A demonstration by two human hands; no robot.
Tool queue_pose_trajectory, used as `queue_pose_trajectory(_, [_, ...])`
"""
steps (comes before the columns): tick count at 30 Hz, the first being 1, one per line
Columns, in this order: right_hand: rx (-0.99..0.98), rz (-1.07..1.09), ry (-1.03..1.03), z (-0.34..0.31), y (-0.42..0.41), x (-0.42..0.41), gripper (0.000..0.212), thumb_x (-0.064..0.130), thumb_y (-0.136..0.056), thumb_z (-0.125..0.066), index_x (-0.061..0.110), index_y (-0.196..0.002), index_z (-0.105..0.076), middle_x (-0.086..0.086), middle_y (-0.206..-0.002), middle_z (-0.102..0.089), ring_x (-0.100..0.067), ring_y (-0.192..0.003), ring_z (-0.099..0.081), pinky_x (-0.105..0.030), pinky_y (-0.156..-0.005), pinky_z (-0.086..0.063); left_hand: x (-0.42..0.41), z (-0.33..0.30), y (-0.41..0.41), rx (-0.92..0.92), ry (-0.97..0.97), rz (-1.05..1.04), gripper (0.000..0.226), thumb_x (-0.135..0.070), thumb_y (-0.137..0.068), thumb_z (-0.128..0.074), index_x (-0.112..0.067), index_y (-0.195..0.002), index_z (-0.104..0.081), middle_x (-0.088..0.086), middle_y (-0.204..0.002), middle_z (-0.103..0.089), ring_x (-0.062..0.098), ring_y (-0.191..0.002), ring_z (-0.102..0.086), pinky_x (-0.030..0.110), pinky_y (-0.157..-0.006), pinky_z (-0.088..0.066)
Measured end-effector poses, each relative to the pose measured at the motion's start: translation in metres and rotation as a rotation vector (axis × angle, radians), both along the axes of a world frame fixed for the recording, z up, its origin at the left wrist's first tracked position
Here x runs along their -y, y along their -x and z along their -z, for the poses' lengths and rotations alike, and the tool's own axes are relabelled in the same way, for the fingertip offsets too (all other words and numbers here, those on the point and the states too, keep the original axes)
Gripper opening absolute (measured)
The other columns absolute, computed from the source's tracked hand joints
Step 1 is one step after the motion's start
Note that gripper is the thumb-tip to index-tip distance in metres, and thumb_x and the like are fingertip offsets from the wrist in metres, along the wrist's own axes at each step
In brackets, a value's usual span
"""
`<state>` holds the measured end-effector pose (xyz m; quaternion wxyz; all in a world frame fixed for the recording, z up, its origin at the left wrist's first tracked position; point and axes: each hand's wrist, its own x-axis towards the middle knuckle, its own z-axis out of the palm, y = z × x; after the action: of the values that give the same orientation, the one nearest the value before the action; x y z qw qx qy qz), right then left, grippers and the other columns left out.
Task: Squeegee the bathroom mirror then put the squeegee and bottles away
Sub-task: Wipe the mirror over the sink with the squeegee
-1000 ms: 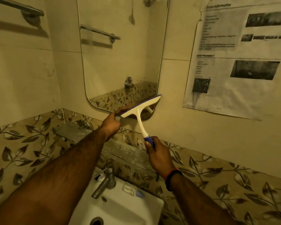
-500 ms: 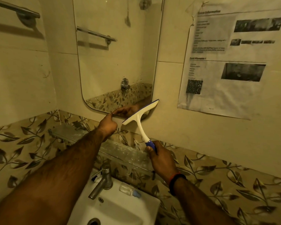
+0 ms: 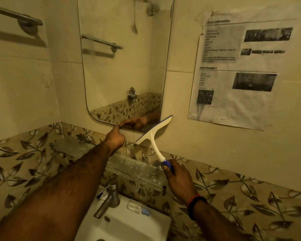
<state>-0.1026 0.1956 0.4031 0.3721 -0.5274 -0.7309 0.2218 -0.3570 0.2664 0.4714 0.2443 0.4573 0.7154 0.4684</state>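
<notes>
1. Right hand (image 3: 178, 178): I see its fingers (image 3: 167, 171) curled tight round the blue grip of the white plastic squeegee (image 3: 154, 134), thumb along the handle.
2. Squeegee: I note its blade tilted, upper end at the bottom right corner of the rounded frameless wall mirror (image 3: 123, 58), lower end over the tile below the mirror.
3. Left hand (image 3: 115, 137): fingers curled in, holding nothing; I see the forefinger tip touching the mirror's bottom edge, left of the blade.
4. Frosted glass shelf (image 3: 132, 164): fixed under the mirror, against leaf-patterned tiles (image 3: 24, 153).
5. Small clear bottle with blue cap (image 3: 137, 208): lying on the rim of the white ceramic basin (image 3: 129, 223), beside the chrome tap (image 3: 108, 199).
6. Printed paper notice (image 3: 241, 66): I see it taped to the wall right of the mirror.
7. Chrome towel rail (image 3: 16, 16): upper left wall.
</notes>
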Motion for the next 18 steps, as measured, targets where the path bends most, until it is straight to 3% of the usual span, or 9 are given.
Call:
queue_pose_trajectory(5, [-0.115,-0.033,0.023,0.0,-0.002,0.004,0.004,0.041,-0.097,-0.051,0.041,-0.097,-0.054,0.007,-0.086,-0.063,-0.008,-0.076,-0.061,-0.023,-0.069,-0.049,0.007,-0.003,0.0,-0.024,0.008,0.024,0.068,0.0,-0.085,-0.046,-0.027,-0.146,-0.04,0.015,-0.128,-0.058,0.036,-0.106,-0.059,0.041,-0.083,-0.056])
queue_pose_trajectory(8, [-0.15,-0.084,-0.015,-0.023,0.014,0.002,0.005,0.041,-0.097,-0.049,0.042,-0.098,-0.054,0.007,-0.084,-0.066,-0.008,-0.075,-0.062,-0.02,-0.065,-0.047,0.015,-0.007,0.004,-0.04,0.009,0.09,0.065,-0.012,-0.08,-0.06,-0.026,-0.142,-0.046,0.011,-0.122,-0.062,0.032,-0.103,-0.062,0.04,-0.084,-0.057])
queue_pose_trajectory(13, [-0.278,-0.182,-0.11,-0.092,0.071,-0.013,0.007,0.037,-0.098,-0.049,0.042,-0.098,-0.054,0.007,-0.086,-0.065,-0.008,-0.076,-0.062,-0.023,-0.067,-0.05,0.014,-0.011,0.02,-0.18,0.03,0.105,0.053,-0.007,-0.083,-0.06,-0.017,-0.134,-0.053,0.012,-0.123,-0.063,0.03,-0.103,-0.065,0.043,-0.088,-0.058])
queue_pose_trajectory(16, [-0.404,-0.253,-0.134,-0.144,0.109,-0.029,0.016,0.036,-0.099,-0.049,0.032,-0.112,-0.057,0.003,-0.1,-0.066,-0.014,-0.092,-0.065,-0.036,-0.081,-0.058,0.014,-0.013,0.026,-0.229,-0.005,0.119,0.03,-0.018,-0.086,-0.059,-0.022,-0.115,-0.063,0.005,-0.113,-0.067,0.019,-0.091,-0.065,0.038,-0.082,-0.06])
queue_pose_trajectory(18, [-0.446,-0.26,-0.177,-0.184,0.133,-0.041,0.02,0.035,-0.099,-0.048,0.026,-0.114,-0.058,-0.004,-0.097,-0.066,-0.018,-0.086,-0.066,-0.039,-0.077,-0.059,0.011,-0.012,0.03,-0.26,-0.015,0.126,0.028,-0.023,-0.088,-0.057,-0.021,-0.115,-0.064,0.005,-0.116,-0.068,0.02,-0.096,-0.065,0.037,-0.088,-0.057])
